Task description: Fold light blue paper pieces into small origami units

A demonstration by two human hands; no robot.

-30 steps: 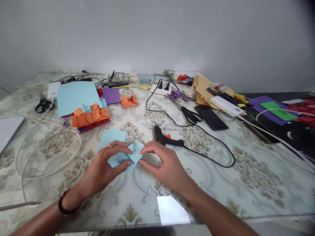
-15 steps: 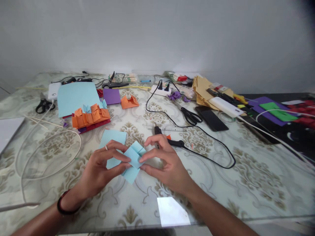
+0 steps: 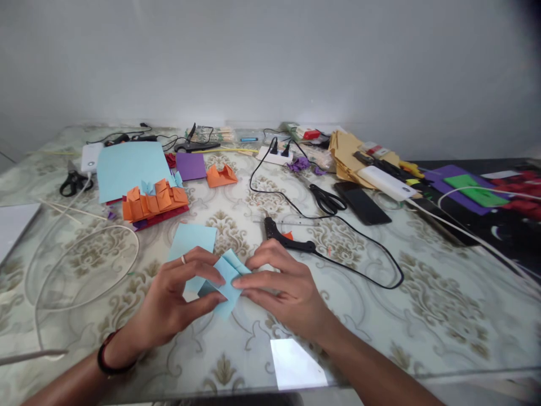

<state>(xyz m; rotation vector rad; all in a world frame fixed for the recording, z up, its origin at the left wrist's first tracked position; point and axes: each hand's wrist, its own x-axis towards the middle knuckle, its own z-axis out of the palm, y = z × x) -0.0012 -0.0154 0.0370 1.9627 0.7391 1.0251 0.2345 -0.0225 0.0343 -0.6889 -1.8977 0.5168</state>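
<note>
A small folded light blue paper [image 3: 227,277] is between my two hands, above the table. My left hand [image 3: 180,293], with a ring and a dark wristband, pinches its left side between thumb and fingers. On the right side, my right hand [image 3: 285,287] grips the paper with thumb and fingertips. Its upper part shows a folded strip, and a lower flap points down. Behind my left hand, a flat light blue sheet [image 3: 194,239] lies on the table, partly covered by the fingers.
A black glue gun [image 3: 291,241] with its cord lies just beyond my right hand. Further back are folded orange papers [image 3: 154,203], black scissors [image 3: 327,200], a phone [image 3: 363,203] and a power strip [image 3: 274,155]. A white cable [image 3: 137,248] loops at left.
The folded paper has turned and tilted slightly between my fingers. My right fingers have closed in on its right side, and my left thumb has shifted on the lower flap.
</note>
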